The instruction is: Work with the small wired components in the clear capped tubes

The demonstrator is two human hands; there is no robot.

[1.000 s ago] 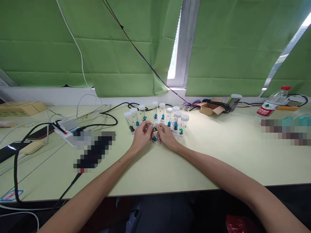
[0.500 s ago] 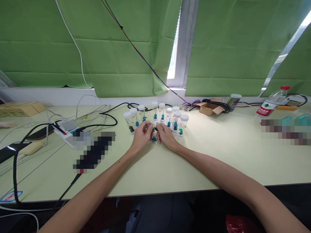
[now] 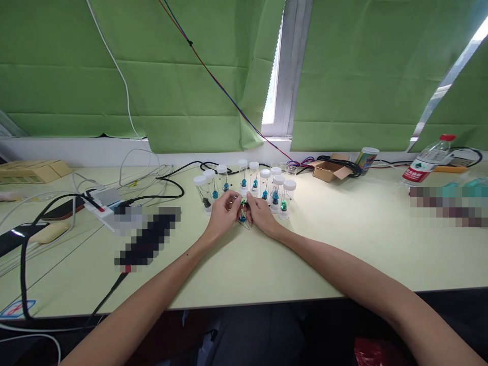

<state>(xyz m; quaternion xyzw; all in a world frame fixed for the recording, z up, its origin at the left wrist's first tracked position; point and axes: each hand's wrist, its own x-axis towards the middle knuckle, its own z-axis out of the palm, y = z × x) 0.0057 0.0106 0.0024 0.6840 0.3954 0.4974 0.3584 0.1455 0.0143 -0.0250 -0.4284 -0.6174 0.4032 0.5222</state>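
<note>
Green piece [image 3: 243, 203] sits pinched between the nearly closed fingertips of left hand [image 3: 223, 211] and right hand [image 3: 264, 214], above the counter [image 3: 247, 272] near capped vials [image 3: 284, 204], barely shifted since moments ago: fine handling continues.

Office-type room, desk doubling as a workbench, maybe a small lab; can't pin it down further. Evidence: long pale desk [image 3: 381, 239] along a window wall, green blinds [image 3: 190, 96] over most of it, metal window frame [image 3: 296, 61] showing in a gap. Power strip [image 3: 104, 209] on the left, plugs in, white cable [image 3: 125, 84] and black cable [image 3: 25, 259] trailing about. Red and blue wires [image 3: 224, 92] slant down across the blinds. Lab-ish: cluster of clear tubes [image 3: 288, 195] with white caps. Office-ish: drink bottle [image 3: 422, 166], printed canister [image 3: 367, 160], open carton [image 3: 324, 173] toward the back
</note>
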